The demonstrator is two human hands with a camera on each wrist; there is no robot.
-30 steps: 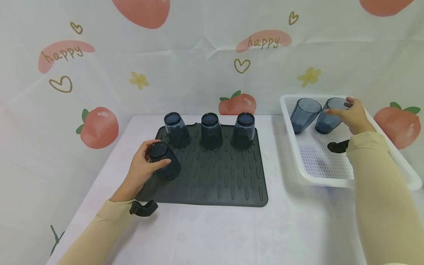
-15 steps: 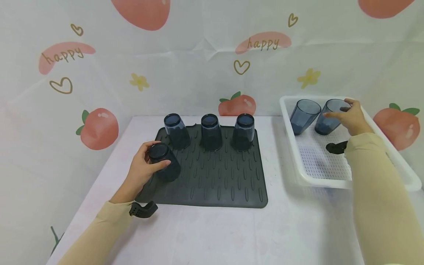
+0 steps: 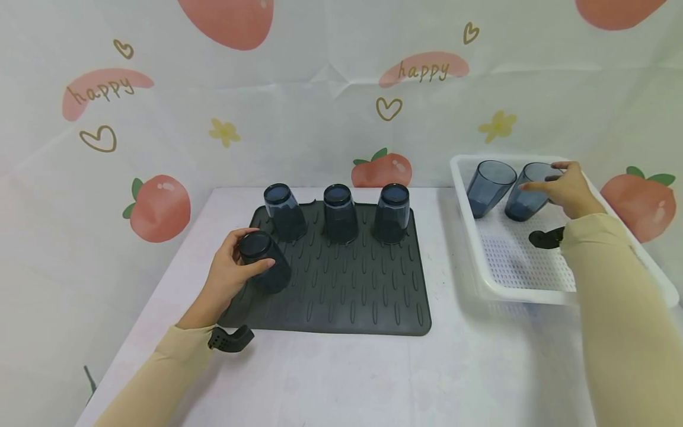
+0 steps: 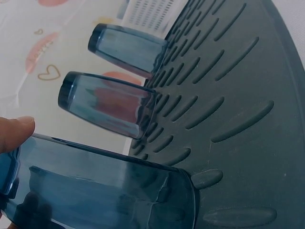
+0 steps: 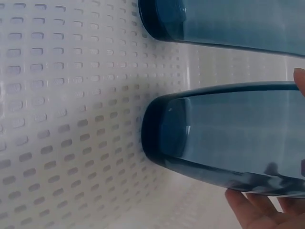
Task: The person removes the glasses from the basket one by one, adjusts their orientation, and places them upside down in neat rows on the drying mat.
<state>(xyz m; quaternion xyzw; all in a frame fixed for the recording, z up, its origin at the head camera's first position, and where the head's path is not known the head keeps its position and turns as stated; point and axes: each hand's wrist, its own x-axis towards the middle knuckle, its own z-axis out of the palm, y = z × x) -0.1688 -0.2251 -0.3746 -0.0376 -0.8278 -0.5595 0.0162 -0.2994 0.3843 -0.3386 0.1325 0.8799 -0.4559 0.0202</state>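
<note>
My left hand (image 3: 230, 274) grips an upside-down blue tumbler (image 3: 262, 260) that stands on the front left of the dark ribbed mat (image 3: 352, 290); in the left wrist view this tumbler (image 4: 100, 191) fills the bottom, with a fingertip (image 4: 14, 131) on its base. Three more inverted tumblers (image 3: 338, 211) stand in a row at the mat's back. My right hand (image 3: 567, 188) grips the rim of an upright blue tumbler (image 3: 525, 196) in the white perforated basket (image 3: 512, 261); the right wrist view shows that tumbler (image 5: 224, 129) above the basket floor. A second upright tumbler (image 3: 488, 185) stands just left of it.
The mat and the basket lie on a white table (image 3: 341, 373); the basket sits at the right, near the table's edge. A printed backdrop with strawberries hangs close behind. Bare tabletop lies in front of the mat.
The right hand has shifted slightly with its tumbler, which now sits a little higher and tilted in the basket. The left hand and its tumbler have not moved.
</note>
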